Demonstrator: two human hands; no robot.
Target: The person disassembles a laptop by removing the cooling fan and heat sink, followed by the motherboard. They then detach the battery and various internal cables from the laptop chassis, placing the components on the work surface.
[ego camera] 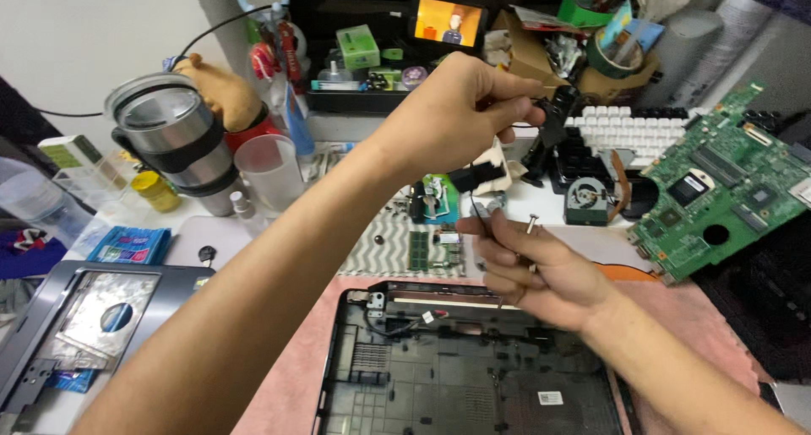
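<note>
My left hand (460, 114) is raised over the desk, fingers closed on a small black plastic part (553, 122) with thin wires hanging from it. Lower down, my right hand (536, 270) pinches a small silver screw (531, 224) between thumb and fingers, with a thin black wire (481, 224) running by it. Both hands hover above an empty black laptop base shell (456, 376) lying on a pink mat (287, 384).
A green motherboard (726, 190) leans at the right, a small fan (586, 200) and a black-and-white keyboard (625, 131) behind it. At left stand a steel tumbler (173, 139), a clear cup (270, 171) and a grey laptop cover (93, 317). Small circuit boards (427, 249) lie on a zigzag cloth.
</note>
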